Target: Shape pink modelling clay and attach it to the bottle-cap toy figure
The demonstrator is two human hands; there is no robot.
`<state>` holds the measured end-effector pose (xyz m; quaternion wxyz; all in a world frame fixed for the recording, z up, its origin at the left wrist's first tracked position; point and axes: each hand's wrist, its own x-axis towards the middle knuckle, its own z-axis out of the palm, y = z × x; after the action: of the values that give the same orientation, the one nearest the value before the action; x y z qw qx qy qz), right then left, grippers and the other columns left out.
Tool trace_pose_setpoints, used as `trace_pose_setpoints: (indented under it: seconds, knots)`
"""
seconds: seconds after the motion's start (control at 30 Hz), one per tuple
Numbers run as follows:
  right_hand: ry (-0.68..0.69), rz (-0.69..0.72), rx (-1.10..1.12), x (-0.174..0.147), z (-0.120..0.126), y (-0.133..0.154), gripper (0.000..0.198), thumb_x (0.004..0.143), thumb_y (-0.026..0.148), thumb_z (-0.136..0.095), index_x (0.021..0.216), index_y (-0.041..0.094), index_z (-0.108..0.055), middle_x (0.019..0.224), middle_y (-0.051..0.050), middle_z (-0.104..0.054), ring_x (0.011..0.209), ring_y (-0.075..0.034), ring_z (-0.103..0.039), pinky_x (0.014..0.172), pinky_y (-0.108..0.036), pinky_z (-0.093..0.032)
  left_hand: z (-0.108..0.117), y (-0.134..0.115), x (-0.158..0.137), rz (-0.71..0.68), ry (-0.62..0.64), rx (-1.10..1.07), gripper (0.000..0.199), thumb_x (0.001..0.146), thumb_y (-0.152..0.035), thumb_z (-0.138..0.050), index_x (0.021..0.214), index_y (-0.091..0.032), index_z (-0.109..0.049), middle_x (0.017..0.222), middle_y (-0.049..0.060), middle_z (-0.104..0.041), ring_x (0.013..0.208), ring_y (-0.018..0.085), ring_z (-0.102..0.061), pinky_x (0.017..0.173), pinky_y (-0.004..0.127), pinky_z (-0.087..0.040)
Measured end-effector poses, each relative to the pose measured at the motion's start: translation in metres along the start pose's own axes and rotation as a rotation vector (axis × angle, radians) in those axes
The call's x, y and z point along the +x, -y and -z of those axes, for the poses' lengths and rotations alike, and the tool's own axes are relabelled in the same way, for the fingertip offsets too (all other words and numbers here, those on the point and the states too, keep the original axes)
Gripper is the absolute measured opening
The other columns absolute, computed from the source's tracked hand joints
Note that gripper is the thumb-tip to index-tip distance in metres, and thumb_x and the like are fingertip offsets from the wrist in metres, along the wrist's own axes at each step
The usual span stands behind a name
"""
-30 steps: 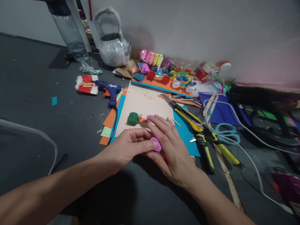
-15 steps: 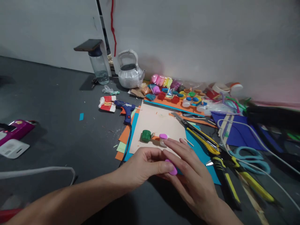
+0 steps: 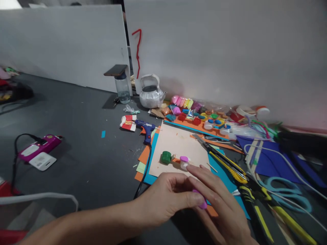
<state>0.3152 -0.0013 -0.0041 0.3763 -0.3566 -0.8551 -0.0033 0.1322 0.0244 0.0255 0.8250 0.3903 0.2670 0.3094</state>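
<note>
My left hand (image 3: 170,194) is closed, its thumb pressing on a small piece of purple modelling clay (image 3: 203,204). My right hand (image 3: 219,204) curves round the same clay from the other side, its fingers bent over the left fingertips and partly hiding the piece. Just beyond the fingers, on a cream sheet (image 3: 184,136), stands a small white-and-clear piece topped with purple clay (image 3: 184,159). To its left is a dark green round piece (image 3: 166,157), beside a small orange strip.
A glue gun (image 3: 146,128) and its cord lie left of the paper. A utility knife (image 3: 222,160), pliers (image 3: 255,200) and blue scissors (image 3: 286,190) are at right. Behind are coloured clay (image 3: 182,101), a kettle (image 3: 152,97) and a bottle (image 3: 122,88). A purple device (image 3: 41,148) lies at left.
The view has shifted up and left, so everything sits lower and farther right. Both hands still hold the purple clay together, with little change in their grip.
</note>
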Motion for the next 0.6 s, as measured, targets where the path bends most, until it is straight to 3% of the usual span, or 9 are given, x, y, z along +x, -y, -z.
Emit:
trace_pose_setpoints:
  seconds: [0.5, 0.6]
  knots:
    - [-0.062, 0.063, -0.007, -0.001, 0.006, 0.006, 0.044, 0.088, 0.021, -0.062, 0.132, 0.017, -0.059, 0.131, -0.014, -0.067, 0.125, -0.026, -0.062, 0.104, -0.038, -0.054, -0.016, -0.004, -0.011, 0.064, -0.064, 0.019, 0.029, 0.057, -0.036, -0.084, 0.070, -0.014, -0.070, 0.072, 0.000, -0.063, 0.072, 0.014, -0.053, 0.080, 0.028, -0.041]
    - [-0.038, 0.057, 0.001, 0.000, 0.007, 0.007, 0.041, 0.090, 0.022, -0.061, 0.131, 0.020, -0.060, 0.133, -0.014, -0.066, 0.123, -0.027, -0.063, 0.100, -0.039, -0.057, -0.018, -0.002, -0.011, 0.032, -0.071, 0.009, 0.033, 0.057, -0.041, -0.086, 0.070, -0.015, -0.071, 0.074, 0.001, -0.064, 0.075, 0.016, -0.056, 0.084, 0.031, -0.044]
